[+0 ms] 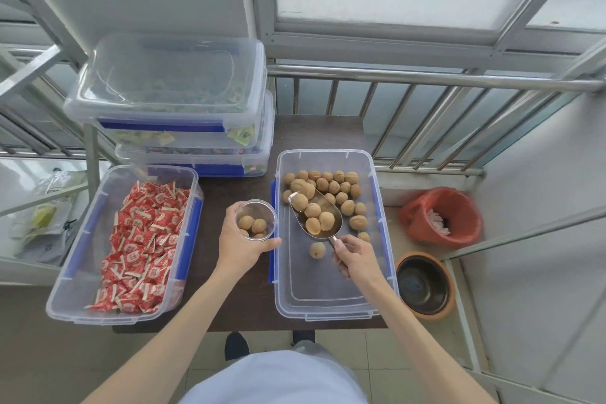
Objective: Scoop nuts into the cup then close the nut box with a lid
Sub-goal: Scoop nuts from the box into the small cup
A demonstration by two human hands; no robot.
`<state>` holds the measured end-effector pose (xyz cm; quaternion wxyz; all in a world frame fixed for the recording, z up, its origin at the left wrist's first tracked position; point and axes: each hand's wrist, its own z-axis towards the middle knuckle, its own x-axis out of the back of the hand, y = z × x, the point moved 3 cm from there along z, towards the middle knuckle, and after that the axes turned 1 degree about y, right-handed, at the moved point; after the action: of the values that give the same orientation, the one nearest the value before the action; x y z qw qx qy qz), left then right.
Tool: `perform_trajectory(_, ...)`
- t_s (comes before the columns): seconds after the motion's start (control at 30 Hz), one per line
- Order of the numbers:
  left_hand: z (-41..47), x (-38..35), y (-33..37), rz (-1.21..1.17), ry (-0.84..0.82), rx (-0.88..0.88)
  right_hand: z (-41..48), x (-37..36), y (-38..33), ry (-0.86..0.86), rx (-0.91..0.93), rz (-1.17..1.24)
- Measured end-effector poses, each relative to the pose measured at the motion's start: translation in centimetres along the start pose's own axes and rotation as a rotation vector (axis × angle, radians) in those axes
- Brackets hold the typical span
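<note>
A clear nut box (328, 305) stands open on the right of the dark table, with brown walnuts (334, 187) heaped at its far end. My right hand (354, 256) grips the handle of a metal scoop (331, 233) held over the box, with several walnuts lying in it. One loose walnut (317, 250) lies just below the scoop. My left hand (242, 246) holds a clear plastic cup (259, 206) just left of the box; a few walnuts sit in it. The box appears to rest on its own lid (328, 316), whose edge shows under the near end.
An open box of red-wrapped candies (131, 249) sits on the left. Closed clear boxes (173, 101) are stacked at the back left. A red bucket (442, 216) and a dark pot (424, 285) stand on the floor to the right. A metal railing (426, 78) runs behind.
</note>
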<state>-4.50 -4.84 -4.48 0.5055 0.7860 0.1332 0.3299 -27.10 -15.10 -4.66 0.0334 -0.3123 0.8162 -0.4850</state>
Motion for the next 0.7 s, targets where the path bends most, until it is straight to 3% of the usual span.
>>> perform_trajectory(0.33, 0.7, 0.6, 1.1, 0.048, 0.037, -0.044, -0.7, 2.2, -5.3, -0.346, 0.075, -0.14)
perform_trajectory(0.6, 0.0, 0.9, 1.6, 0.033, 0.022, -0.119, 0.8, -1.0, -14.7, -0.454, 0.19, -0.815)
perform_trajectory(0.7, -0.3, 1.0, 1.2, 0.015, 0.017, -0.107, 0.6, -3.2, -18.4, -0.475, 0.151, -1.03)
